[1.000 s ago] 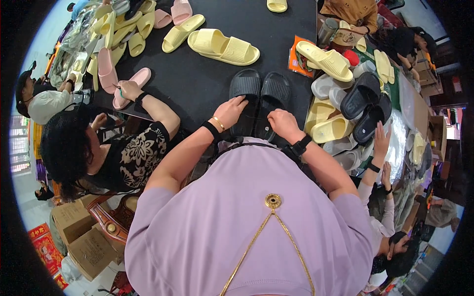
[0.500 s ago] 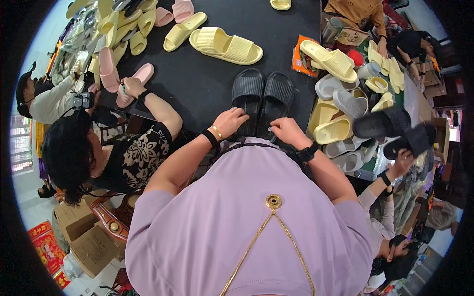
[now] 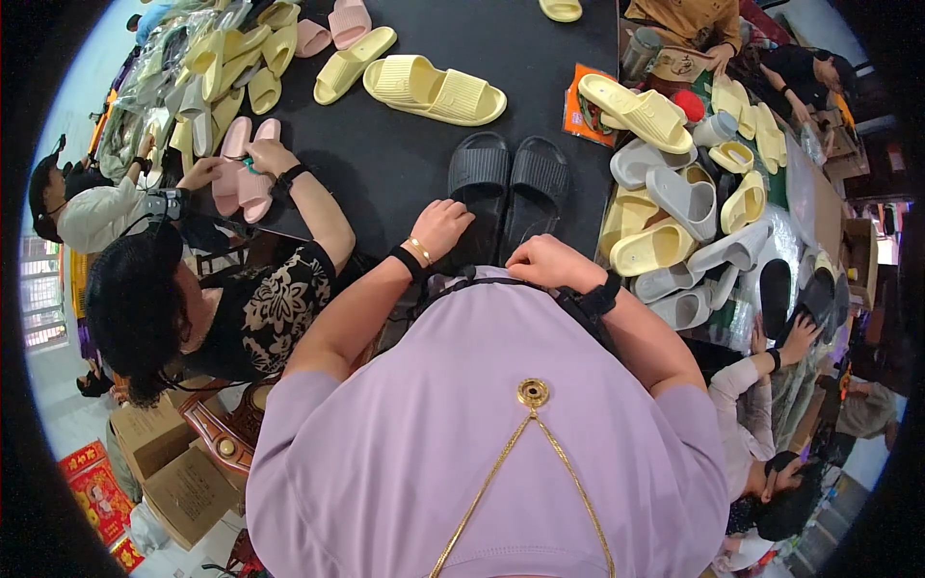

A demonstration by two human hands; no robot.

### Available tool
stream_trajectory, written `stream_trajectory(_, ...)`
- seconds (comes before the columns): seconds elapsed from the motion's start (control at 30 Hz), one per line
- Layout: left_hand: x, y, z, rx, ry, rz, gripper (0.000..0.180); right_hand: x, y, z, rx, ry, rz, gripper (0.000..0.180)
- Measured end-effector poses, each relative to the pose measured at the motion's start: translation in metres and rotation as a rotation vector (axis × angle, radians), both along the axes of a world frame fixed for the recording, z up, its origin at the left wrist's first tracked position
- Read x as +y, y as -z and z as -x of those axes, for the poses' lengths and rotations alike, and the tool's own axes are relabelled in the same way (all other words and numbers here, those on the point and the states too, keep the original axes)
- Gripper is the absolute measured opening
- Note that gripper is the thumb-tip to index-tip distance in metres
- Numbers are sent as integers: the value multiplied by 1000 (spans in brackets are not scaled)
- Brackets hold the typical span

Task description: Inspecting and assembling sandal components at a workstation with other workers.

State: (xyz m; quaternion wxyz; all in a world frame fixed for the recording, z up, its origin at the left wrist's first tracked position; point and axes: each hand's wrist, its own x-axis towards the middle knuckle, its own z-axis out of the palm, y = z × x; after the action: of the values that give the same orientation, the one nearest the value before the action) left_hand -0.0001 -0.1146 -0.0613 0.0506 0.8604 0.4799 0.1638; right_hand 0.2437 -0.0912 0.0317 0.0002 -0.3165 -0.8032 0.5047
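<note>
Black slippers, a pair, lie side by side on the dark table, heels toward the person; the left hand rests curled on the heel of the left slipper, and the right hand sits bent just behind the heel of the right one; I cannot tell if its fingers pinch anything, for they tuck under. To handle the pair well, it seems best to keep both heels level and the sides touching, and to grip each heel firmly so neither slides. Near them lies a pair of yellow slippers; grey and yellow ones are heaped to the right; another person's hand holds pink slippers at the left. The purple shirt hides the table's near edge.
</note>
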Motion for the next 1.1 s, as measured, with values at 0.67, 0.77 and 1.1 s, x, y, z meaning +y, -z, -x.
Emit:
stream_trajectory(0.67,4,-8,-15,-49,-196,-94,32,27,86,0,-103,351,-467,32)
stream_trajectory(0.77,6,-9,-9,-205,-201,-92,27,27,83,2,-118,383,-448,39)
stream_trajectory(1.1,90,-3,6,-462,-833,302,32,24,60,1,-111,396,-496,46)
